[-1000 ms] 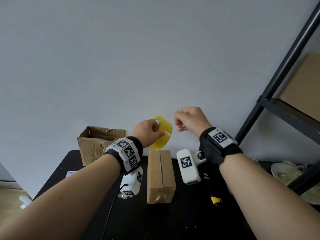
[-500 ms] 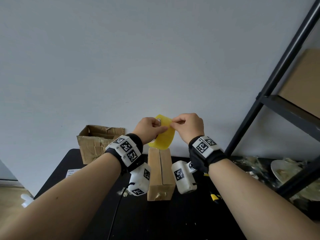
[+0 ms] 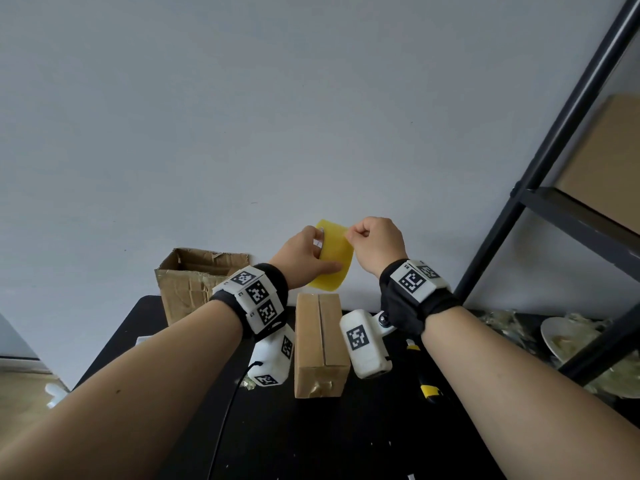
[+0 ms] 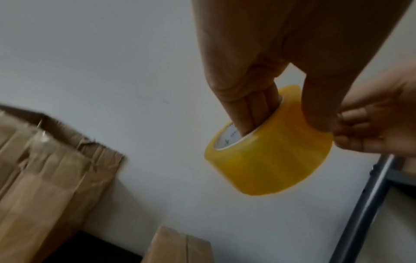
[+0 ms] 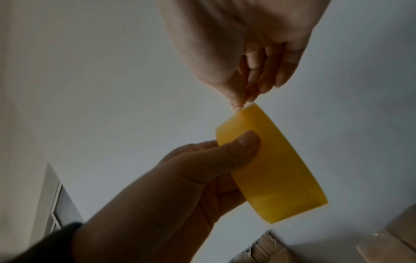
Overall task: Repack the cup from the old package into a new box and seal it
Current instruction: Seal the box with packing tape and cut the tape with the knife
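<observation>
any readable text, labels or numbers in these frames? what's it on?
No words can be read.
Tape roll, inner core: dark print, too blurred.
Wrist bands: square black-and-white code markers, tiny characters beside them, too small.
Closed box and torn box: no print visible.

no legible text, tape roll (image 4: pixel 270 156) core print blurred

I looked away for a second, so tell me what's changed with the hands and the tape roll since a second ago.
The right hand, apart from the tape roll a second ago, moved left to it and now pinches at its top edge. The left hand still holds the roll, fingers through the core, above the closed box. The box, the torn old carton and the table stayed as they were.
</observation>
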`<state>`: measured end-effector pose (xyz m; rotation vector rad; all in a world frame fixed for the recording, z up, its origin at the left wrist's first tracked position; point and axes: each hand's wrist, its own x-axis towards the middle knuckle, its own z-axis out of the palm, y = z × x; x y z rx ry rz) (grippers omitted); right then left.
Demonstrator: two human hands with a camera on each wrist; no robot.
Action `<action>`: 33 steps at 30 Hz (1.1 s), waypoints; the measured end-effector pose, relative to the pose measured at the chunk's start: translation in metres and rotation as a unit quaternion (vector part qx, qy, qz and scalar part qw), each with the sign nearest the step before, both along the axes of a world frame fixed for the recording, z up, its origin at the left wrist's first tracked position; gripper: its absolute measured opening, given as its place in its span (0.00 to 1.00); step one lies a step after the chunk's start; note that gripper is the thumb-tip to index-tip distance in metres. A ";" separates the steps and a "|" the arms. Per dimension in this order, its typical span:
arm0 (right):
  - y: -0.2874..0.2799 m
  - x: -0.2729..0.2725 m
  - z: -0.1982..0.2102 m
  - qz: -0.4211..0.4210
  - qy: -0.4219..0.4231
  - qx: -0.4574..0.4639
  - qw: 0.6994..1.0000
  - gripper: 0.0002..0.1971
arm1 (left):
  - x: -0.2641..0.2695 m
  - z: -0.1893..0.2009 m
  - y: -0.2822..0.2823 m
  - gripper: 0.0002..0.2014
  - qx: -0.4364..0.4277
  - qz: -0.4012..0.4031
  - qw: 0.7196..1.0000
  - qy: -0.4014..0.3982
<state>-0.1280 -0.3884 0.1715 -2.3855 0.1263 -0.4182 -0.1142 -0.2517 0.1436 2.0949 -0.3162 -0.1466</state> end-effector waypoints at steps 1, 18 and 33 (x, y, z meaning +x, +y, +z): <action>0.000 -0.001 0.000 0.008 -0.001 0.006 1.000 0.11 | 0.001 0.000 0.000 0.28 0.013 0.005 1.000 -0.011; 0.000 -0.014 -0.013 0.005 0.061 0.283 0.957 0.11 | 0.003 -0.003 0.013 0.17 0.062 0.012 0.998 0.028; -0.011 -0.028 -0.067 -0.047 0.187 0.326 0.925 0.08 | -0.005 -0.038 0.020 0.16 0.205 -0.056 0.976 0.047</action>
